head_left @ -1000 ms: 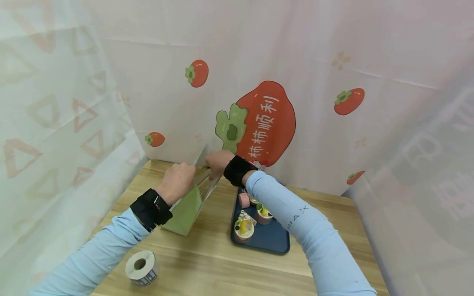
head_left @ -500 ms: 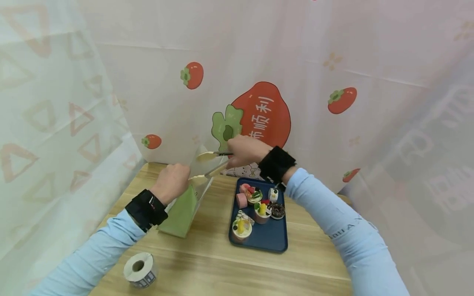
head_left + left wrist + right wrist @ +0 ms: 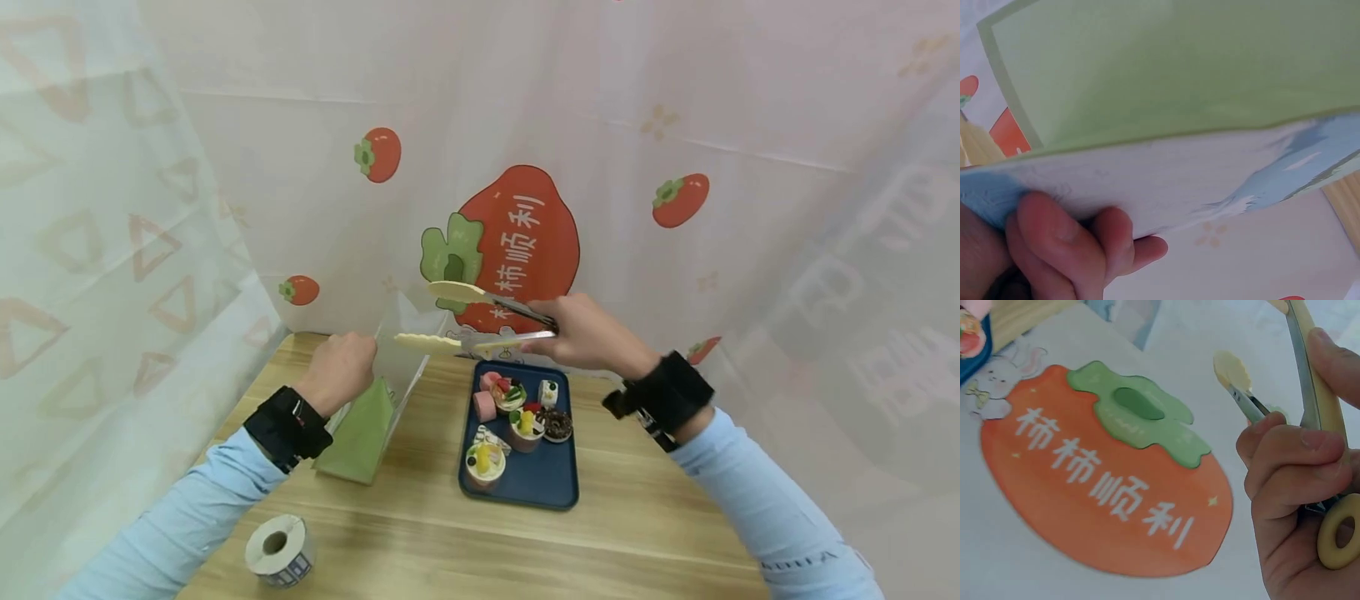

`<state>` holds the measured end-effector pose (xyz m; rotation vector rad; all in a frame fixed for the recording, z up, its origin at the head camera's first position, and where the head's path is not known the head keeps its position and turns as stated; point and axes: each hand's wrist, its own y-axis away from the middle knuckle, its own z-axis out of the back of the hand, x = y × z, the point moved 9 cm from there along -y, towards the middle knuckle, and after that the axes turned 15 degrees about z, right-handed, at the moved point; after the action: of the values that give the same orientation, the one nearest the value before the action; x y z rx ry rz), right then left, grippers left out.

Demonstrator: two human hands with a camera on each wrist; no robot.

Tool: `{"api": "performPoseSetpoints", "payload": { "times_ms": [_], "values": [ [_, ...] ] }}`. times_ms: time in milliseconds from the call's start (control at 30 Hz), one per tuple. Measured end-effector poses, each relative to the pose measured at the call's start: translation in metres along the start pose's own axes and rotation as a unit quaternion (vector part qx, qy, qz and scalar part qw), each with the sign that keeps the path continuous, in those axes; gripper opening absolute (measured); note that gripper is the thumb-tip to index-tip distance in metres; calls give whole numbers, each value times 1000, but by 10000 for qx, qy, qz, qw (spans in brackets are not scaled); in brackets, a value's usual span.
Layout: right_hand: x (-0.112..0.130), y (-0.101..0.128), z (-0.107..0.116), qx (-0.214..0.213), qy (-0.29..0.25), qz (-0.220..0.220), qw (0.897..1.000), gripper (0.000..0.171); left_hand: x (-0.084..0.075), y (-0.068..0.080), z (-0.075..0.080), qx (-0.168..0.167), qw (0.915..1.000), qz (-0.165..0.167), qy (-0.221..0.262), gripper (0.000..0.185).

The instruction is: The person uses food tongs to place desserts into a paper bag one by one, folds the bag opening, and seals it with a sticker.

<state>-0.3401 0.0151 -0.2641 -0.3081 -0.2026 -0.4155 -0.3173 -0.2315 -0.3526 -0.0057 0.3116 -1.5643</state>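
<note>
My left hand [image 3: 341, 371] grips the top edge of a green paper bag [image 3: 358, 442] at the left of the table; in the left wrist view its fingers [image 3: 1060, 234] are curled at the rim of the printed side. My right hand [image 3: 588, 333] holds food tongs [image 3: 459, 292] with pale yellow tips above the far end of a dark blue tray [image 3: 540, 483]. The tongs' arms stand apart with nothing between them. On the tray sit fruit-topped cups [image 3: 485, 462], a chocolate ring doughnut [image 3: 557, 425], a small white cake [image 3: 548, 392] and pink pieces [image 3: 484, 406].
A roll of labels [image 3: 281, 552] stands at the front left of the wooden table [image 3: 435, 550]. White curtains with persimmon prints [image 3: 678, 200] enclose the table at the back and both sides.
My right hand has drawn the tongs up out of the bag and moved right, above the tray's far end. The left hand keeps its hold on the bag.
</note>
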Motion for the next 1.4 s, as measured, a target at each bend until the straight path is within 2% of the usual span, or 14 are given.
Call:
{"api": "performPoseSetpoints", "payload": {
  "times_ms": [300, 433, 533, 700, 1000, 1233, 1400],
  "values": [
    [-15, 78, -12, -218, -17, -464, 9987, 31, 0, -2, -1, 46, 10000, -22, -32, 28],
    [-20, 105, -19, -391, -82, -550, 9977, 38, -1, -4, 1, 24, 9999, -12, -98, 27],
    [-21, 120, -29, -520, -130, -574, 9969, 37, -2, -4, 4, -42, 10000, -40, -79, 27],
    [-25, 146, -57, -428, -360, -958, 9938, 29, -3, -5, 5, -94, 9999, -89, -6, 30],
    [-32, 185, -127, 1, -827, -1696, 9820, 40, -1, -6, 1, 82, 10000, -9, -46, 30],
    [-33, 203, -169, 156, -1176, -1972, 9732, 37, 0, -5, 1, 113, 9999, 55, -87, 31],
    [-31, 211, -189, 111, -1358, -2201, 9659, 39, -3, -3, 3, 63, 10000, -7, -71, 32]
  ]
}}
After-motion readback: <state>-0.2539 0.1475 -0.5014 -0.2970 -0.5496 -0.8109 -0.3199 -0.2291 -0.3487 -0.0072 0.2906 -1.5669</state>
